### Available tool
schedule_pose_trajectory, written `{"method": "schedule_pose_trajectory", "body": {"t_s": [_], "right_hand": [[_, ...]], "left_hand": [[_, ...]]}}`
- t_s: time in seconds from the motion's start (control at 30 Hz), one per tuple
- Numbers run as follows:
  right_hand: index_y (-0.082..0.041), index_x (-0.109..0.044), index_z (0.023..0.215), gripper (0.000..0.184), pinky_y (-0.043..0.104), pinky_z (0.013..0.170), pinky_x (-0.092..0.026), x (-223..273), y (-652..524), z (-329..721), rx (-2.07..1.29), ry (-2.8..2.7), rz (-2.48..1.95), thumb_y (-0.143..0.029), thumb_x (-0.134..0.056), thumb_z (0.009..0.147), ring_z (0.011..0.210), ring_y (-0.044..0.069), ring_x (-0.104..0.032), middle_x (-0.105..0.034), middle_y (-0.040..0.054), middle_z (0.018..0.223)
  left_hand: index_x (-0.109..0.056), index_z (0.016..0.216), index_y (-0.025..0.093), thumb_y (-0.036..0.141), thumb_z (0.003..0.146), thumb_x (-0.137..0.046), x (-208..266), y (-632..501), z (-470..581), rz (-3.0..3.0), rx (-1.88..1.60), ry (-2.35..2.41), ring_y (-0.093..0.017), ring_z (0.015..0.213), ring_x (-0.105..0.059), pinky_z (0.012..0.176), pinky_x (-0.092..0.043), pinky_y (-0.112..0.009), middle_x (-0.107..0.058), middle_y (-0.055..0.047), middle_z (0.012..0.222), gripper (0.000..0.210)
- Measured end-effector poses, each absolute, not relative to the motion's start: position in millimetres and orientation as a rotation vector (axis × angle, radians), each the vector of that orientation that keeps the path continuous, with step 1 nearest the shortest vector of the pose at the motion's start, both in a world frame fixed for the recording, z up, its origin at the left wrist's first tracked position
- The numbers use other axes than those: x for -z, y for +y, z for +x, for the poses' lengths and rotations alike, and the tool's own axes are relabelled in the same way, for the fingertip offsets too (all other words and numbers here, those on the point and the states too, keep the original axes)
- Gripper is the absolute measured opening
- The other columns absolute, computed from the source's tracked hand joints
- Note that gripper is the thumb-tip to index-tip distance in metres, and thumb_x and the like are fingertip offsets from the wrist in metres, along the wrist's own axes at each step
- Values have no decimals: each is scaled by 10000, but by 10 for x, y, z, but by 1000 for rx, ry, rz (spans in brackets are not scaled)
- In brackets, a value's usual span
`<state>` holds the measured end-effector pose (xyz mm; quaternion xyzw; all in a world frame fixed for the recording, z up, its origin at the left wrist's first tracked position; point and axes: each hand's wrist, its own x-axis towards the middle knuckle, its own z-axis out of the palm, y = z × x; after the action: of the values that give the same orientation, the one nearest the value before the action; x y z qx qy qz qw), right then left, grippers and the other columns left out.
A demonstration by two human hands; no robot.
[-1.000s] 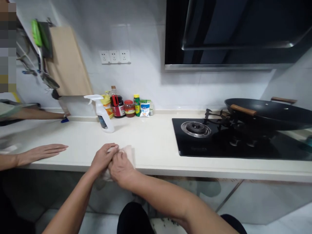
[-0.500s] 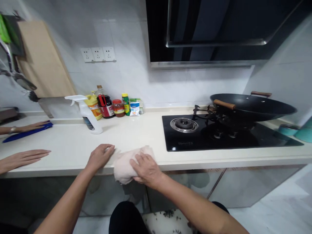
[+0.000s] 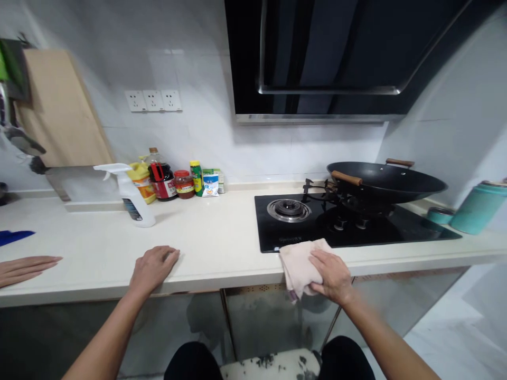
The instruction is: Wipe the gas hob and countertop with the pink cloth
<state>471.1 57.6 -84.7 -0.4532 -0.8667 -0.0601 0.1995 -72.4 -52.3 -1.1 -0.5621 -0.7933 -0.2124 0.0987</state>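
My right hand (image 3: 330,274) presses a folded pale pink cloth (image 3: 301,266) to the counter's front edge, just below the cooktop. The cloth's lower part hangs over the edge. Palm down on the white countertop (image 3: 222,248), my left hand (image 3: 154,268) rests near the front edge with its fingers loosely bent, the thumb a little apart, and nothing in it. Above it stands a white spray bottle (image 3: 132,200). The black glass cooktop (image 3: 317,232) has a bare burner (image 3: 289,209) on its left side and a black wok (image 3: 384,182) on its right.
Another person's hand (image 3: 29,268) lies flat at the left, near a blue cloth (image 3: 16,237). A sauce bottle (image 3: 162,182), a red-lidded jar (image 3: 184,184) and packets (image 3: 210,184) line the wall. A range hood (image 3: 317,53) overhangs the cooktop; a teal canister (image 3: 479,208) stands right.
My right hand has moved right along the counter edge with the cloth, to below the cooktop. My left hand stays on the counter. The view has shifted right; the other person's upper hand is out of sight.
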Motion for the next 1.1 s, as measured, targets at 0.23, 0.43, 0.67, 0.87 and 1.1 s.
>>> {"method": "schedule_pose_trajectory", "body": {"t_s": [0.23, 0.43, 0.67, 0.87, 1.1], "right_hand": [[-185, -639, 1125, 454, 434, 1004, -438, 649, 724, 5156, 76, -1862, -1522, -483, -370, 914, 1137, 325, -584, -670, 176, 1161], [-155, -566, 1298, 541, 406, 934, -447, 42, 955, 4766, 33, -1576, -1507, -521, -377, 948, 1105, 316, -574, -636, 168, 1217], [-331, -590, 1358, 441, 492, 987, -366, -20, 1065, 4096, 139, -2385, -1547, -485, -479, 960, 1186, 334, -508, -571, 117, 1348], [-232, -564, 1381, 429, 430, 1044, -331, -113, 1389, 4201, 143, -2360, -1756, -384, -415, 1008, 1231, 306, -530, -633, 156, 1247], [-40, -575, 1253, 363, 401, 948, -410, -243, 2080, 4239, 45, -2132, -2051, -167, -396, 963, 1136, 322, -624, -661, 255, 1141]], "left_hand": [[-770, 1009, 224, 569, 884, -413, 6, -519, -697, -1665, 644, -2322, -354, 1194, -624, 972, -482, -460, -737, -119, 1232, 513], [-766, 998, 225, 552, 898, -390, 11, -529, -694, -1676, 624, -2311, -340, 1196, -628, 963, -481, -444, -738, -113, 1230, 507], [-761, 1023, 210, 560, 889, -375, 19, -547, -699, -1676, 616, -2323, -351, 1217, -622, 1010, -469, -477, -721, -123, 1276, 538], [-768, 958, 232, 562, 860, -422, 50, -541, -731, -1668, 700, -2282, -340, 1194, -638, 1007, -483, -465, -745, -116, 1228, 488], [-762, 1000, 241, 580, 872, -394, 85, -540, -757, -1679, 658, -2294, -341, 1223, -627, 1028, -473, -476, -744, -113, 1236, 517]]}}
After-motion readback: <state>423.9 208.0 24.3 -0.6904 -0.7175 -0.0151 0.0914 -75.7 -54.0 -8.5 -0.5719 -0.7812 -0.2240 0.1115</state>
